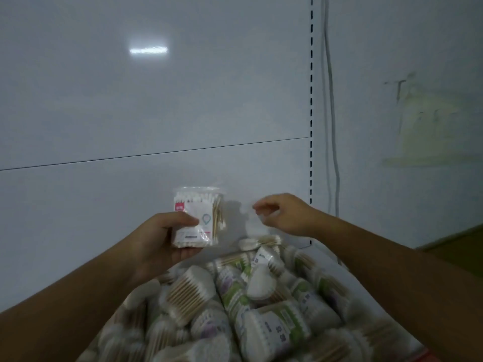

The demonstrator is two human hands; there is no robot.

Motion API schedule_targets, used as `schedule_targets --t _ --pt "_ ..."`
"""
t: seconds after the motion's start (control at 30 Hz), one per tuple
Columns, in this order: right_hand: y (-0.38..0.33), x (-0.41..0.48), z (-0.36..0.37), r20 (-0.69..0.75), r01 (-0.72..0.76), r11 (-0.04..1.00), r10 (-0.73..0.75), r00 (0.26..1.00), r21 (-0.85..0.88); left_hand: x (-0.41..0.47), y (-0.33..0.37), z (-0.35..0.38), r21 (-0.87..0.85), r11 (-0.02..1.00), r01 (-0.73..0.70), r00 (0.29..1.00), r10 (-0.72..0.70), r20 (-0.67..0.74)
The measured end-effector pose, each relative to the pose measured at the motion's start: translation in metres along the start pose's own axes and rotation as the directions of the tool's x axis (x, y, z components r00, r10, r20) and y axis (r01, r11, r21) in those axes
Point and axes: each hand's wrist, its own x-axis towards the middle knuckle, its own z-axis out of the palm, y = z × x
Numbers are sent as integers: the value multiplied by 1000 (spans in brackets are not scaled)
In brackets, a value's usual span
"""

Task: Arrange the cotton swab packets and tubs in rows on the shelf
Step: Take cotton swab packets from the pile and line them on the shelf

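Observation:
My left hand grips a clear packet of cotton swabs with a white label, held upright in front of the white shelf back panel. To its right, my right hand hovers with loosely curled fingers and nothing visible in it, apart from the packet. Below both hands lies a heap of cotton swab packets and tubs, some with green or purple labels, piled loosely at all angles.
A slotted upright runs down the right side of the back panel, with a cable beside it. A plain wall lies to the right. A horizontal seam crosses the panel.

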Motion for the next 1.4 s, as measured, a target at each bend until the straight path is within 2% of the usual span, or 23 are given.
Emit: schedule_targets --t 0.03,0.07,0.13,0.2,0.27,0.33,0.37,0.43,0.5,0.63,0.77,0.87,1.07,1.23,1.4 --pt "15 5 4 101 -12 967 39 994 -255 -5 2 -11 12 1000 -8 999 8 -34" --pt "28 10 10 180 9 903 76 981 -430 -10 4 -21 28 999 -16 998 18 -60" --pt "44 15 23 232 9 851 132 964 -525 -25 8 -40 45 998 -34 995 38 -87" --pt "47 18 26 127 -37 854 120 985 -519 -42 13 -56 55 997 -46 992 52 -112" --pt "40 18 21 -47 -85 895 71 996 -439 -60 21 -69 49 996 -68 985 75 -154" --pt "16 18 15 -185 -83 977 46 982 -197 -77 32 -82 35 993 -109 968 114 -226" --pt "-4 17 12 -197 -61 996 49 979 -57 -87 37 -88 32 991 -131 957 135 -257" --pt "-51 14 13 -125 -13 985 35 992 174 -106 44 -100 32 986 -164 938 166 -303" --pt "-100 10 21 -28 24 950 -16 999 310 -128 48 -111 25 984 -178 930 176 -323" --pt "-195 -4 63 90 142 928 -183 979 345 -200 53 -144 -7 986 -168 935 157 -318" --pt "-286 -21 130 144 192 889 -273 951 415 -311 56 -203 22 984 -177 913 173 -369" --pt "-355 -38 199 231 162 859 -305 924 486 -408 52 -247 3 974 -227 864 203 -462" --pt "-480 -87 336 378 153 835 -392 839 528 -577 27 -296 -31 968 -249 740 169 -651" --pt "-550 -110 417 478 151 833 -442 759 532 -663 23 -332 -60 956 -287 679 159 -716" --pt "-597 -96 483 555 153 841 -469 687 520 -702 21 -389 -60 944 -325 616 163 -771"
